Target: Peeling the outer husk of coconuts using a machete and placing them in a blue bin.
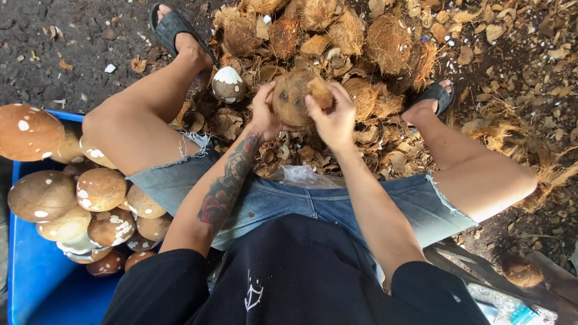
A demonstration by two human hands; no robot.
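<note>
Coconut, round, brown and still partly clad in fibrous husk (294, 96), sits between both hands above the person's knees, held over the litter of shell pieces. The left hand (264, 114) cups its left side with fingers closed against the shell; the right hand (332, 117) wraps the right side, thumb and fingers pinched on a loose flap of husk near the top. To do this well, I judge the left hand should brace the nut firmly so it cannot spin, while the right peels the flap along the grain of the fibres (short tugs close to the shell tear cleaner than one long pull), keeping fingertips clear of any sharp shell edges.

Close by on the person's left, a blue plastic tub (33, 271) holds smooth peeled brown coconuts flecked with white (101, 189). Between the knees lies a crumpled clear plastic sheet (301, 176). Further out, one partly peeled brown-and-white coconut (228, 84) rests on the heap just beside the left hand. Beyond it, a pile of shaggy brown husk pieces (361, 36) spreads over dark, bare earth (54, 54) strewn with chips, outdoors by the look of it. Black sandals (171, 27) rest at the pile's edges.
</note>
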